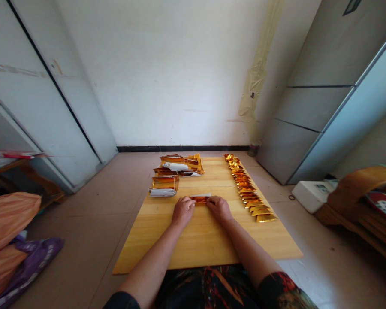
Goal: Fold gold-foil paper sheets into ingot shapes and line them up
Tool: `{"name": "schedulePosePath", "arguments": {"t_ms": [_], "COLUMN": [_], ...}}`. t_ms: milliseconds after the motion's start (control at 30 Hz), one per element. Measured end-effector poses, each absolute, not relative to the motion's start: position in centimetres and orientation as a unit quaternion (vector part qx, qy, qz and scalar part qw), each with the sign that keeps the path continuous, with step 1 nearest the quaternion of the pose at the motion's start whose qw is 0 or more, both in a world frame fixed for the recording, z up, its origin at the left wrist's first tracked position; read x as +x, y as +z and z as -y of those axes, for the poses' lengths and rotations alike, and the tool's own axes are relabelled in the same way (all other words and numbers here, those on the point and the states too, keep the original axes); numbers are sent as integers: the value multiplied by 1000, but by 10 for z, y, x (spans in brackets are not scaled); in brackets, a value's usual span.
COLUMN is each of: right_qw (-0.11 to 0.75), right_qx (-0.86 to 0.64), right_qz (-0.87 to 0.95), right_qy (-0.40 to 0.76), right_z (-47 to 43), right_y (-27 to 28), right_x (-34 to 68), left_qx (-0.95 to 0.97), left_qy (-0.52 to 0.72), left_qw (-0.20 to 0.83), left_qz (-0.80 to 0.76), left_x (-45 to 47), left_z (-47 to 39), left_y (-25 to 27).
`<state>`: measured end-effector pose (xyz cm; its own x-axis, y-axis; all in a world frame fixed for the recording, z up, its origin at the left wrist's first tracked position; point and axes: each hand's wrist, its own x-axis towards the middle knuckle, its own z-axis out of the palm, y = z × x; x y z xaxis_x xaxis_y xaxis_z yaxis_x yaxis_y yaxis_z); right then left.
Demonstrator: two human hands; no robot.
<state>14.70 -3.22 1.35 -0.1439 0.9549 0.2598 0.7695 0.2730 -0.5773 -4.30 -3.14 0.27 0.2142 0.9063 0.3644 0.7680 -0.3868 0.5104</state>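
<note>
A small strip of gold foil paper point(200, 200), shiny orange-gold with a pale back edge, lies across the middle of the wooden board between my hands. My left hand point(183, 211) has its fingers closed at the left end of the strip. At the right end, my right hand point(219, 208) grips it with curled fingers. My fingers partly hide both ends. Beyond my left hand sits a stack of gold foil sheets point(164, 183) with white edges. To the right runs a long row of folded gold foil pieces point(246, 187), overlapping one another.
A looser pile of gold and white foil sheets point(179, 165) lies at the board's far left. The wooden board point(206, 244) reaches to my lap. A grey fridge point(296, 124) stands right, a white box point(312, 195) near it. Orange and purple bags point(11, 240) lie left.
</note>
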Motion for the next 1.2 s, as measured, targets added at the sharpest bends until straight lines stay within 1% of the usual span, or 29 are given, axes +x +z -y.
{"name": "schedulePosePath", "arguments": {"t_ms": [200, 400, 567, 767, 1000, 1133, 1200], "right_qw": [259, 224, 169, 136, 82, 46, 43], "right_qx": [-611, -623, -670, -691, -720, -733, -738], "right_qz": [738, 742, 716, 697, 666, 644, 637], "right_qy": [122, 111, 104, 137, 179, 215, 220], "right_z": [28, 28, 25, 19, 8, 10, 11], "right_y": [15, 20, 26, 31, 47, 59, 63], "right_x": [145, 149, 145, 143, 137, 136, 136], "left_qx": [753, 759, 757, 748, 756, 759, 764], "left_qy": [285, 261, 270, 252, 206, 193, 189], "left_qw": [138, 91, 94, 120, 83, 100, 107], "left_qz": [-577, -590, -588, -603, -616, -614, -608], "left_x": [-40, -36, -37, -38, -34, -36, -37], "left_z": [27, 30, 35, 36, 38, 41, 42], "left_y": [6, 9, 11, 15, 18, 20, 20]}}
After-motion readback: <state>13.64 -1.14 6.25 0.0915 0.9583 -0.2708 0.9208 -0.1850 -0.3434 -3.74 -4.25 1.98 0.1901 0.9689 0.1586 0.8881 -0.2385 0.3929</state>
